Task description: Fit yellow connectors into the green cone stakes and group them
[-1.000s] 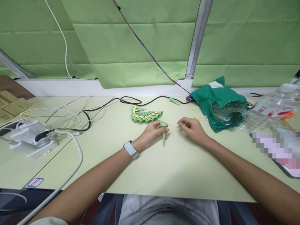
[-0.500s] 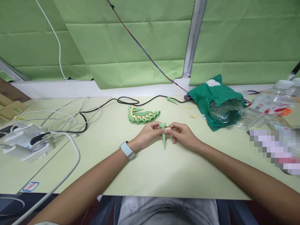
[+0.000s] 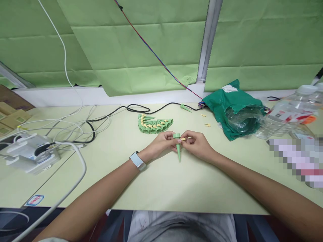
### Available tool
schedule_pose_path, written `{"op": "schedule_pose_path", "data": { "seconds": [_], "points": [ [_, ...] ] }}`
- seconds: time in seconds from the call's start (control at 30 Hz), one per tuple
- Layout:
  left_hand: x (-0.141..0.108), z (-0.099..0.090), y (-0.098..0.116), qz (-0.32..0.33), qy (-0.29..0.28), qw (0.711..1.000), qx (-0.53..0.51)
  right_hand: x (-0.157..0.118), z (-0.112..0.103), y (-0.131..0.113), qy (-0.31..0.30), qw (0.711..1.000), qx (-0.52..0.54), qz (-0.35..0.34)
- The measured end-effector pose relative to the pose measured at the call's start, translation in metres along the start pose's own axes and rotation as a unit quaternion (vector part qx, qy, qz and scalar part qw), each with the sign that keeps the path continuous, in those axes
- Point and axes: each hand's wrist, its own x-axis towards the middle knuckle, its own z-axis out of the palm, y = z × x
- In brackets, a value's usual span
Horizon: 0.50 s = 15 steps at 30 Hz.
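Pinching a tiny yellow plastic peg between thumb and forefinger, the right hand meets the left hand over a pale green tabletop. The left fingers curl closed around a slim green plastic spike, gripping it near its wide collar so that the pointed end hangs down and tilts slightly, clear of the hands. That grip seems to keep the collar steady and within reach of the right hand, whose fingers are nearly closed at the peg, which lies against the collar's side; the fingertips hide exactly how the two parts meet. Just beyond the hands, a tidy fan of matching green spikes lies with its wide ends together, yellow pegs lined along it, perhaps placed that way to keep them easy to count and reach. Farther off, a lone green spike lies near a black cable, and two small yellow pieces sit beside a crumpled green plastic bag. A clear plastic bottle lies to the right.
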Motion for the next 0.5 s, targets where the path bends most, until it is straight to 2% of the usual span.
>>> {"op": "schedule_pose_path", "data": {
  "seconds": [0.07, 0.23, 0.33, 0.4, 0.5],
  "points": [
    [0.0006, -0.0008, -0.0019, 0.007, -0.005, 1.0, -0.005, 0.0006, -0.0011, -0.0019, 0.003, 1.0, -0.011, -0.008],
    [-0.0025, 0.0048, 0.0011, 0.042, -0.003, 0.999, 0.008, 0.0043, -0.0055, -0.0045, -0.044, 0.994, 0.081, 0.059],
    [-0.0035, 0.0073, 0.0036, 0.038, 0.011, 0.999, 0.01, 0.0052, -0.0076, -0.0054, -0.061, 0.989, 0.11, 0.077],
    [-0.003, 0.0066, 0.0038, 0.017, 0.01, 1.0, -0.01, 0.0045, -0.0089, -0.0067, -0.062, 0.994, 0.072, 0.049],
    [-0.0019, 0.0043, 0.003, -0.007, 0.012, 0.999, -0.049, 0.0035, -0.0104, -0.0083, -0.036, 0.999, -0.023, -0.03]
  ]
}}
